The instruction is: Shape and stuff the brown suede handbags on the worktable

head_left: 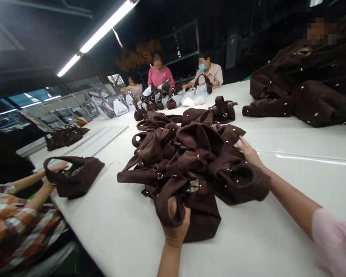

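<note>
A heap of dark brown suede handbags (pixel 190 154) with gold studs lies on the white table (pixel 127 231) in front of me. My left hand (pixel 175 225) is closed on the near edge of the closest brown bag (pixel 198 209), thumb over its rim. My right hand (pixel 248 152) reaches along the right side of the heap, fingers stretched out and touching the bags there. Its pink sleeve (pixel 334 242) shows at the lower right.
At the left, a person in a plaid shirt (pixel 20 227) handles a single brown bag (pixel 75 175). A second big pile of brown bags (pixel 308 88) sits at the far right. Several people work at the table's far end among bags and white plastic wrappers (pixel 193 96).
</note>
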A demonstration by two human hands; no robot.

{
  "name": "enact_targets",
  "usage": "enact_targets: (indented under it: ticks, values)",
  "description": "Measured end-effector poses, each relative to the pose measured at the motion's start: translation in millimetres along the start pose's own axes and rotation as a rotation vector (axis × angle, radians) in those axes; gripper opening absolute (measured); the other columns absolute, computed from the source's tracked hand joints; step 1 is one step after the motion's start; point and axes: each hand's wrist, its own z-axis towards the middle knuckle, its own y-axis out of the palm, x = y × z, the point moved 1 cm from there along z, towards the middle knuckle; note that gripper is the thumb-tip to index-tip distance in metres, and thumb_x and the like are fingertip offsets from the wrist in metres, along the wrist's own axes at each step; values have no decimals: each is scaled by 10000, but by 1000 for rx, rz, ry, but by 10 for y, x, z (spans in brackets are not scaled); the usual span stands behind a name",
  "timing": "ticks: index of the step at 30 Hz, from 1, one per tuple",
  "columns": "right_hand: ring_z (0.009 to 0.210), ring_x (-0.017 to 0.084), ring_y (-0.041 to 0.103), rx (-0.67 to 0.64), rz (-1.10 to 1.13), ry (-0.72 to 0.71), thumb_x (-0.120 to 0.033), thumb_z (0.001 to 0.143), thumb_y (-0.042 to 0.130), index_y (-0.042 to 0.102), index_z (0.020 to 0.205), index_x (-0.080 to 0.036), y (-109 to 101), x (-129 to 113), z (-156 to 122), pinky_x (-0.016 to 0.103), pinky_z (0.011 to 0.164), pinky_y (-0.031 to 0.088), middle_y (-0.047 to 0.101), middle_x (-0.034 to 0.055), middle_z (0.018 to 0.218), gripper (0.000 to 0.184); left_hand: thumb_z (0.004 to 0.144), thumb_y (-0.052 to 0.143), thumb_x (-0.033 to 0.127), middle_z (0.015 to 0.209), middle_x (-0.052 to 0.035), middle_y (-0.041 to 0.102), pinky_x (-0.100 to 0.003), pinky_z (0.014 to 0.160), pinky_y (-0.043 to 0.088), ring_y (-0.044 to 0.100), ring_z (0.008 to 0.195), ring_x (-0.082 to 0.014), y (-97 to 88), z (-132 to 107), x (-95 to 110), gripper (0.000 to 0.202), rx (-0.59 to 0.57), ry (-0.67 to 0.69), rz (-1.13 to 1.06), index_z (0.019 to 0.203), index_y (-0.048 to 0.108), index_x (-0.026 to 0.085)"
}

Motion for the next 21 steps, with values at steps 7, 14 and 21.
enact_targets:
  ticks: [7,14,21]
  values:
    - [1314,329,468,-122,157,60,-612,808,660,205,1546,-315,999,-567,-323,508,1114,372,285,77,1566,917,799,571,152,896,-99,620,-560,935,462,604,957,-320,186,94,-968,202,4,-81,204,999,545,143]
    - [1436,268,278,-72,72,-48,-548,827,658,200,1542,-312,2080,-988,-309,486,1177,294,269,32,1575,881,749,618,182,872,-92,600,-608,968,475,622,910,-346,304,97,-1800,276,55,-183,311,1007,523,165]
    - [1387,334,361,-76,-30,-54,-516,842,666,138,1547,-346,2815,-1257,-291,547,1114,362,220,58,1590,897,647,641,151,898,-123,602,-642,951,477,618,932,-406,403,68,-2271,316,63,-317,335,924,498,196]
